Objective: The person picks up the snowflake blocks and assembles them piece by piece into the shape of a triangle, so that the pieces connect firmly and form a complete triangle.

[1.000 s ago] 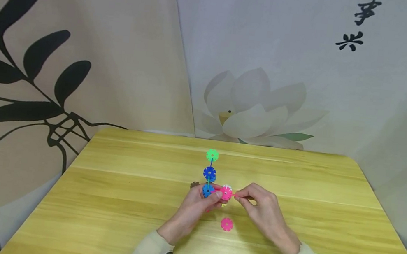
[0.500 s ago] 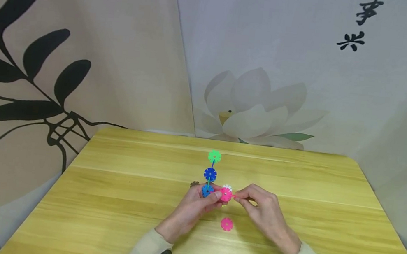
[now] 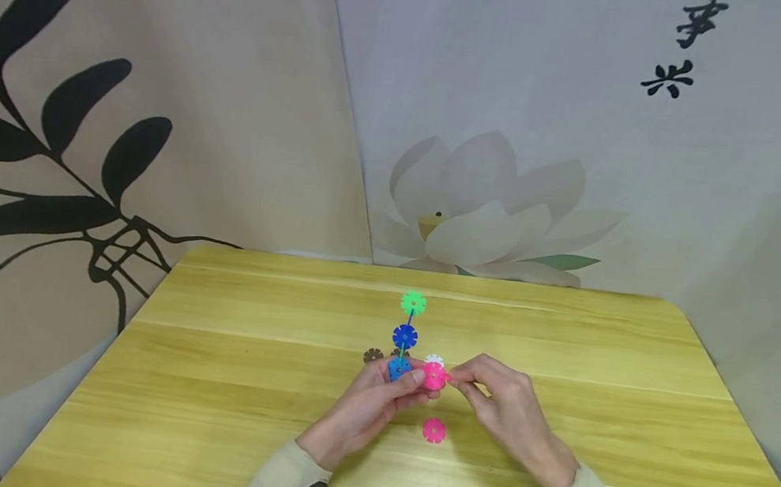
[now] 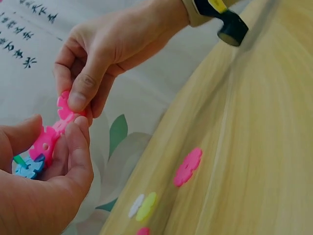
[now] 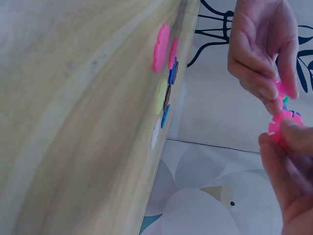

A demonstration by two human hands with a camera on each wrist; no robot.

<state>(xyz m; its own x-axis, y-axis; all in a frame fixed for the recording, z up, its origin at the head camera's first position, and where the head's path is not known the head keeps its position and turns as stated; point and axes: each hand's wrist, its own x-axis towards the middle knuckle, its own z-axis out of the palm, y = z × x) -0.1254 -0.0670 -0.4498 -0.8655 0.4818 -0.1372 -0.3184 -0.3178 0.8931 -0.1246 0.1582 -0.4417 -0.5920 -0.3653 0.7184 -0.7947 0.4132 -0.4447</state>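
My left hand [image 3: 359, 407] holds a chain of notched plastic snowflake discs between thumb and fingers. A green disc [image 3: 413, 303] tops the chain, then comes a dark blue disc [image 3: 405, 336], with a light blue disc [image 3: 399, 369] by the thumb. Beside that, a pink disc [image 3: 434, 376] faces the head camera at my left fingertips. My right hand [image 3: 511, 415] pinches another pink disc [image 4: 64, 105] edge-on between thumb and forefinger. In the left wrist view the two pink discs meet at their edges, and the fingertips of both hands are close together.
Loose discs lie flat on the wooden table [image 3: 600, 361]: a pink one [image 3: 434, 431] nearest me, a white one [image 3: 434, 361] and a brown one [image 3: 373, 356] behind the hands. The right wrist view also shows a yellow disc [image 5: 161, 96] among them. A printed backdrop stands behind the table.
The chain's green end has swung slightly right and toward me. The pink disc in my left hand has shifted slightly toward the right hand, which stays almost still and keeps its pinch.
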